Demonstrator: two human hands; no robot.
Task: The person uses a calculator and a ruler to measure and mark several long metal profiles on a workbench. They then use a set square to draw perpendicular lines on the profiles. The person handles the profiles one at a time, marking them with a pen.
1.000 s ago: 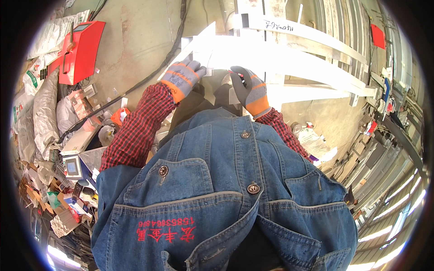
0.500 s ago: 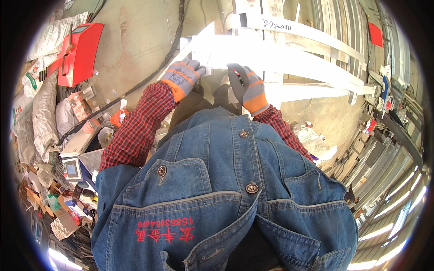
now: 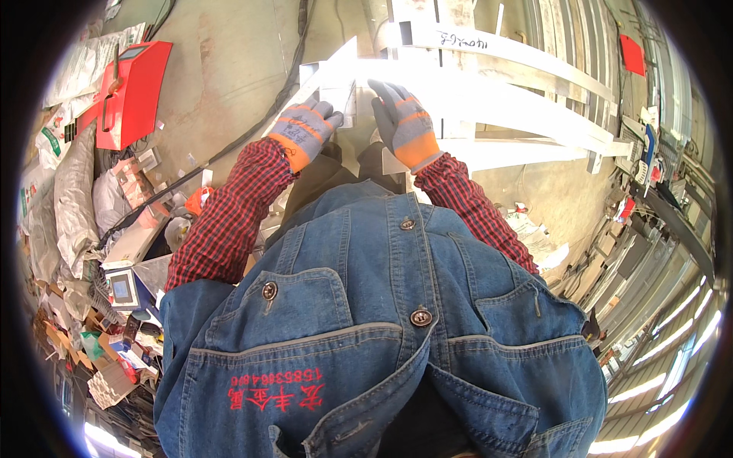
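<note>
Both gloved hands have slid a little inward along the pale metal profile [image 3: 473,84] since half a second ago, and the right hand [image 3: 405,122] now sits closer to the left hand [image 3: 305,130] than it did. Nearest the camera, a blue denim jacket [image 3: 382,320] fills the lower half of the view, with red plaid sleeves [image 3: 229,221] running up to the gloves. Left hand lies with fingers curled over the near end of the profile, touching it; whether it truly clamps the metal cannot be told. Right hand lies flat, fingers spread and extended on the profile's top face, pressing rather than grasping. That profile starts between the two hands and runs away to the right of the right hand as a long bright bar, its edges bending with the lens. Just beyond it lies a second long bar [image 3: 504,49], roughly parallel, with bare concrete floor [image 3: 229,69] left of the left hand giving open room there. A black cable [image 3: 229,145] crosses that floor near the left wrist. Farther left stands a red box [image 3: 134,91], and below it a crowded heap of bags and cartons [image 3: 69,229]. Right of the right forearm, stacked metal rails [image 3: 649,252] hem in that side.
</note>
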